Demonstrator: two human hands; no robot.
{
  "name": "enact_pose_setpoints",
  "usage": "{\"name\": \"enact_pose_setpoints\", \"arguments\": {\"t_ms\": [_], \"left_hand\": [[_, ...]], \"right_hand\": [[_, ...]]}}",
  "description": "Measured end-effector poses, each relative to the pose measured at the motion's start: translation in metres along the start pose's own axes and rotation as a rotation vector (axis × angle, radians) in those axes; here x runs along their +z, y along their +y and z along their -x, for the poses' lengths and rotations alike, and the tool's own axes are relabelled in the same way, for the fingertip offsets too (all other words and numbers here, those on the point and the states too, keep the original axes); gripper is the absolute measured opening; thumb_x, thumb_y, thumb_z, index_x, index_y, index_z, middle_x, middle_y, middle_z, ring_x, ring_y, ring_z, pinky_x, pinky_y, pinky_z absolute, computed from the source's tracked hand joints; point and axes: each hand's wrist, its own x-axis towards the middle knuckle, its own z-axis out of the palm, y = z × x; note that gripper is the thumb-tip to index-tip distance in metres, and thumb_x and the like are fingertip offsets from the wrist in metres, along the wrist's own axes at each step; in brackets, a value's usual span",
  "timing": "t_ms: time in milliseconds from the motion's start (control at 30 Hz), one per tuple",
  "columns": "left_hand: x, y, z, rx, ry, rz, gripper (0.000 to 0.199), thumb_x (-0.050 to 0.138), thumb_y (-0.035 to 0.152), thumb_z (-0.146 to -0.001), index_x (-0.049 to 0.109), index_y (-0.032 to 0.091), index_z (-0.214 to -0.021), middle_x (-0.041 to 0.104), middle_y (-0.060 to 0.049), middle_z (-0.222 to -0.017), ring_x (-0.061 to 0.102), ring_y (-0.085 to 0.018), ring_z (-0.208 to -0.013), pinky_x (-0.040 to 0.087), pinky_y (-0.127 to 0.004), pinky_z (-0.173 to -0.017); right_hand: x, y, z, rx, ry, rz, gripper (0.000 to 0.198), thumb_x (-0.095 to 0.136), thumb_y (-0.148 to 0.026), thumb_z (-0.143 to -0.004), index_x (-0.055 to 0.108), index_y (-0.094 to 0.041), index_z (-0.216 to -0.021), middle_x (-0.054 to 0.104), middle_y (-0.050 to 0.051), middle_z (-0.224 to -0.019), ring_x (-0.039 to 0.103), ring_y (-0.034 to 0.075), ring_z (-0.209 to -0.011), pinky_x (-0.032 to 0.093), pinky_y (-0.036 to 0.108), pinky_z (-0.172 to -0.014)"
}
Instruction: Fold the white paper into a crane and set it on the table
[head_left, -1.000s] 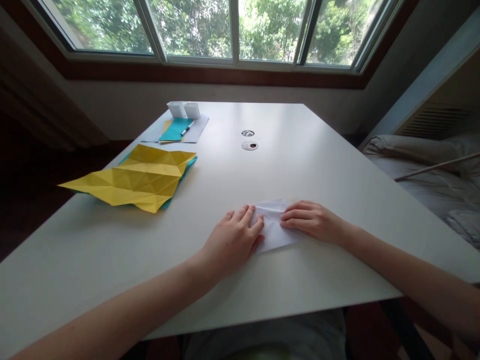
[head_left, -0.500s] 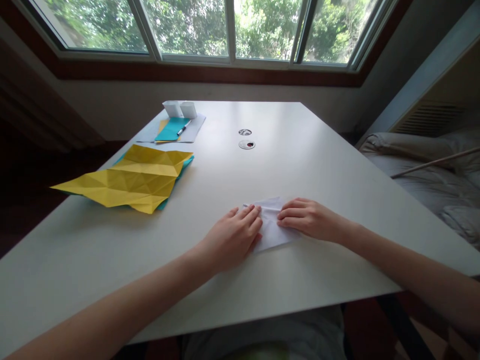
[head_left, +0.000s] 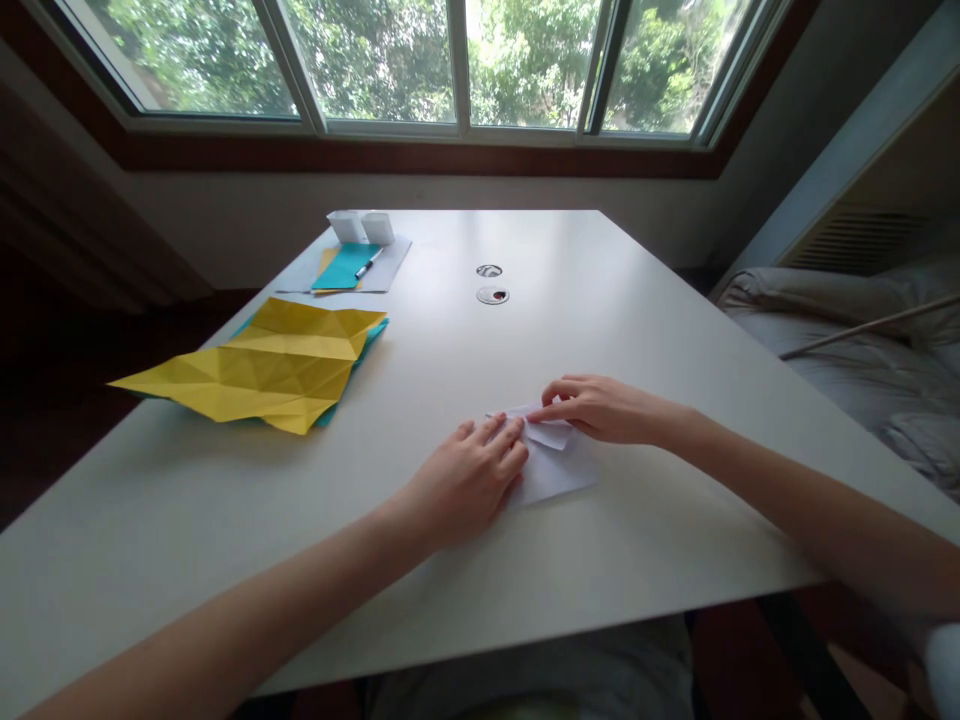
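A folded sheet of white paper (head_left: 559,480) lies near the front of the table, with a small flap (head_left: 551,434) folded over along its far edge. My left hand (head_left: 480,470) rests on the paper's left side, fingers laid out flat over it. On the far right side, my right hand (head_left: 592,408) has hold of the flap. Its index finger stretches left along the fold while the other fingers curl in. The thumb and part of the paper's far edge are hidden beneath this hand.
Creased yellow paper (head_left: 277,360) lies over teal paper (head_left: 373,335) at the left. Farther back are a teal sheet (head_left: 345,267), a pen (head_left: 367,265) and two small white boxes (head_left: 360,227). Two round inserts (head_left: 493,295) sit in the white table (head_left: 637,330).
My right hand has shifted slightly away from me and left, its index finger now on the fold. A flap now shows folded over the paper. My left hand has hardly moved.
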Motion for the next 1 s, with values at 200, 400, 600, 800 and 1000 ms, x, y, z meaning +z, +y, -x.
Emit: {"name": "enact_pose_setpoints", "arguments": {"t_ms": [200,400,600,800,1000], "left_hand": [[-0.001,0.001,0.002,-0.005,-0.010,0.003,0.031,0.027,0.025,-0.093,0.051,0.014,-0.109,0.045,-0.014,-0.134,0.041,-0.028,-0.123,0.038,-0.043,-0.092],[-0.003,0.000,0.003,-0.019,-0.015,0.016,0.032,0.026,0.027,-0.093,0.051,0.014,-0.109,0.044,-0.014,-0.134,0.042,-0.029,-0.121,0.040,-0.043,-0.090],[-0.005,0.000,0.004,-0.011,-0.035,0.021,0.030,0.028,0.026,-0.092,0.051,0.014,-0.107,0.044,-0.014,-0.134,0.042,-0.031,-0.121,0.041,-0.044,-0.090],[-0.005,0.000,0.004,-0.017,-0.042,0.026,0.031,0.026,0.027,-0.092,0.051,0.014,-0.106,0.044,-0.014,-0.134,0.042,-0.030,-0.121,0.040,-0.044,-0.090],[-0.003,0.001,0.004,-0.037,-0.021,0.031,0.029,0.030,0.026,-0.092,0.052,0.015,-0.107,0.043,-0.012,-0.135,0.040,-0.028,-0.123,0.038,-0.043,-0.091]], "right_hand": [[0.006,-0.003,-0.001,-0.073,0.005,0.085,0.044,0.042,-0.012,-0.087,0.048,-0.029,-0.127,0.060,0.007,-0.102,0.056,0.016,-0.085,0.045,0.030,-0.077],[0.008,-0.007,0.015,-0.016,0.031,0.038,0.040,0.039,-0.011,-0.088,0.056,-0.028,-0.119,0.059,0.007,-0.099,0.054,0.015,-0.084,0.046,0.029,-0.076],[0.005,-0.011,0.038,0.065,0.039,-0.053,0.044,0.035,-0.008,-0.087,0.057,-0.029,-0.119,0.058,0.007,-0.099,0.053,0.015,-0.086,0.046,0.030,-0.078],[0.003,-0.017,0.053,0.169,0.023,-0.121,0.044,0.034,-0.009,-0.088,0.055,-0.031,-0.120,0.056,0.007,-0.103,0.055,0.015,-0.086,0.046,0.031,-0.078],[0.000,-0.025,0.053,0.203,0.023,-0.092,0.041,0.035,-0.011,-0.088,0.057,-0.029,-0.117,0.059,0.007,-0.100,0.056,0.016,-0.087,0.048,0.031,-0.077]]}}
